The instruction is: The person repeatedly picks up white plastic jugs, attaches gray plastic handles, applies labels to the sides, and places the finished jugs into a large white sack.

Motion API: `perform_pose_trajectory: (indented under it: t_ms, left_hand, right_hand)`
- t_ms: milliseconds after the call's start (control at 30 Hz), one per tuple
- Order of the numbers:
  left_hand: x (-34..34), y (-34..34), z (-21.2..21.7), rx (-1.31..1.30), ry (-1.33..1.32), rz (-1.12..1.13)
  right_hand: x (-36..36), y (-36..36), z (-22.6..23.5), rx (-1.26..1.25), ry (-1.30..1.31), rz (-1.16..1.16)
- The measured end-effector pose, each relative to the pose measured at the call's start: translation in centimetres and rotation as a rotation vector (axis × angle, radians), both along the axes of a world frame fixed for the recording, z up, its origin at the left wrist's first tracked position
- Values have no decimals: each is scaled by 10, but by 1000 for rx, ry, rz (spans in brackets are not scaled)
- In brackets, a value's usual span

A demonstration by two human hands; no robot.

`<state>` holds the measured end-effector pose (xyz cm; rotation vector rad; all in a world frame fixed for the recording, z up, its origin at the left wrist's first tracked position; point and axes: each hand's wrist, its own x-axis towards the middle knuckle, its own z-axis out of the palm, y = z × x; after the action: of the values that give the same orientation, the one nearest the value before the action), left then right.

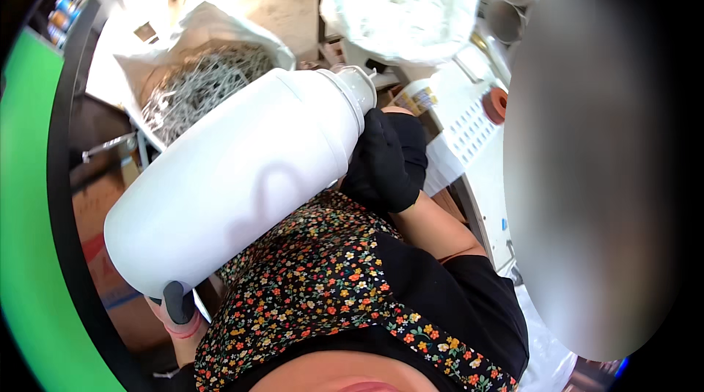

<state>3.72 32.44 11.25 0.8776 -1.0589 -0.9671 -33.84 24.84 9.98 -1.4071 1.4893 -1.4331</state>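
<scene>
A large white thermos flask (235, 172) lies slantwise in front of me, its base at the lower left and its neck at the upper right. The narrower neck has a shiny rim and a small projecting tab. My left hand (176, 305), in a glove with dark fingertips, grips the base from below; most of its fingers are hidden behind the flask. At the neck, my right hand (383, 161) in a black glove is closed against the underside. The flask hides part of those fingers. Beneath it shows a dark floral apron (315, 267).
Beyond the flask stands a white sack (209, 22) of tangled grey strips (202, 84). A white-lined container (345, 44) of pale pieces is at the far middle. A worktop (488, 179) on the right bears a reddish-brown roll (496, 105). A blurred grey shape (594, 157) blocks the right side.
</scene>
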Motion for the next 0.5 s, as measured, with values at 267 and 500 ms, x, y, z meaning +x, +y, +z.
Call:
perform_pose_trajectory:
  t_ms: [267, 500]
  left_hand:
    - [27, -27, -15, 118, -155, -338]
    - [-6, -23, -8, 270, -95, -278]
  right_hand:
    - [-19, 23, -18, 21, -488, -86]
    - [-3, 35, -28, 54, -1079, -42]
